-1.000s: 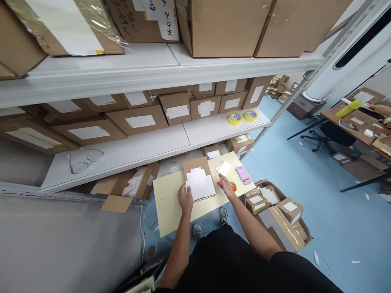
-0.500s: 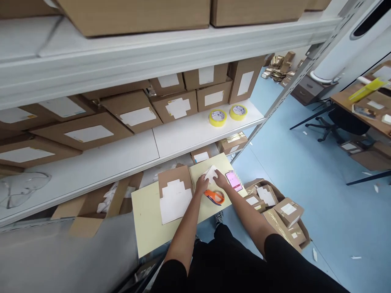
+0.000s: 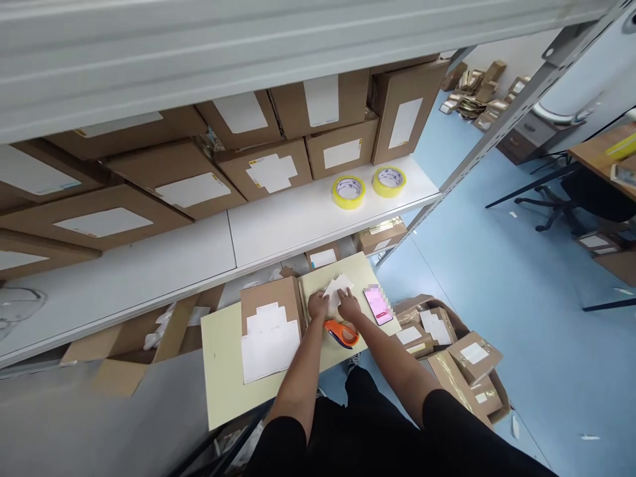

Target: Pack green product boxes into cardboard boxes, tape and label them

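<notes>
So the labelled cardboard box (image 3: 271,344) sits hands-free on your tabletop (image 3: 222,371) now. Your left hand (image 3: 318,305) has hopped to the white paper slips (image 3: 337,287) beside it, right hand (image 3: 349,307) too: both on paper. Fingers touching, can't tell if pinching.

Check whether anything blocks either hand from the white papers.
Nothing visible does: the left hand and right hand are both at the white papers. The orange tape dispenser lies on the near side, not between.
</notes>
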`<state>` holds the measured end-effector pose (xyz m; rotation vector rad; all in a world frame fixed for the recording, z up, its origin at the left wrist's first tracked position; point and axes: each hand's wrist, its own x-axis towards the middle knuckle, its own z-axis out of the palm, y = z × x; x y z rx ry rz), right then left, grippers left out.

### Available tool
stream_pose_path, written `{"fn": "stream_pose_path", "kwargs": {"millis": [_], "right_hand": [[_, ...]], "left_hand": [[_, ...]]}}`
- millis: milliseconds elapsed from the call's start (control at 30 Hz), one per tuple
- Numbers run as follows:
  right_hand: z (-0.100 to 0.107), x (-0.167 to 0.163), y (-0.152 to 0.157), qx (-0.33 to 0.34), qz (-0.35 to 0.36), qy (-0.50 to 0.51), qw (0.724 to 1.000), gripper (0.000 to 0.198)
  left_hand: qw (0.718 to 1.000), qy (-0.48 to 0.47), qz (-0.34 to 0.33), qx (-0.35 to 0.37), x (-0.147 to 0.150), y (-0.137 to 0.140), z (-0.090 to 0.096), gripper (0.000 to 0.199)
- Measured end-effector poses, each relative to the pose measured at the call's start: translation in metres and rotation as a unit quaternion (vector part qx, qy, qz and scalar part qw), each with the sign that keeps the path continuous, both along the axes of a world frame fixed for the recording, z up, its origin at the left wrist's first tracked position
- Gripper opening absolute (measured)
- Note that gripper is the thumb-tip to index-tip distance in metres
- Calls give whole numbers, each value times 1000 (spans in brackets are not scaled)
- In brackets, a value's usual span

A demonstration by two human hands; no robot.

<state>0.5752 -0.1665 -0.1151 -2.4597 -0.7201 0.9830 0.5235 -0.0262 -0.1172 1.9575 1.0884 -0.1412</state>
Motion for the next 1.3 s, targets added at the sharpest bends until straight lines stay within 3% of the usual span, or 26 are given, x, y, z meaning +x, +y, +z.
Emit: {"fn": "stream_pose_path", "kwargs": {"millis": [100, 233, 333, 467, 633, 733, 800, 900, 967, 1033, 1100, 1167, 1300], "right_hand": [[3, 5, -11, 105, -91, -4, 990, 78], [19, 19, -33, 267, -239, 0, 934, 75], [40, 27, -46, 328, -278, 47, 902, 58], [69, 31, -55, 343, -260, 71, 900, 34], [99, 29, -60, 351, -262, 57, 897, 35], [117, 26, -62, 346, -264, -4, 900, 55], [130, 22, -62, 351, -225, -33, 909, 67], [150, 11, -57, 374, -111, -15, 921, 73], [159, 3, -52, 397, -60, 6, 916, 70], [163, -2, -48, 417, -80, 14, 905, 55], [164, -2, -47, 428, -163, 22, 889, 40], [164, 3, -50, 446, -253, 61, 857, 39], [170, 16, -62, 518, -335, 204, 760, 46]], "left_hand": [[997, -59, -47, 15, -2, 2, 14, 10], [967, -169, -189, 21, -5, 8, 43, 7], [948, -196, -248, 37, -6, 15, 71, 12], [942, -209, -253, 69, -6, 18, 110, 20], [951, -210, -196, 118, -6, 18, 150, 13], [951, -218, -176, 130, -6, 18, 169, 7], [964, -201, -155, 77, -4, 17, 179, 12], [976, -162, -130, -60, 2, 9, 191, 30], [972, -155, -133, -115, 6, 1, 196, 40], [966, -160, -130, -158, 9, -4, 199, 51], [961, -184, -112, -174, 10, -5, 202, 57], [958, -228, -102, -139, 10, -1, 205, 54], [937, -257, -224, -77, 14, 7, 210, 56]]}}
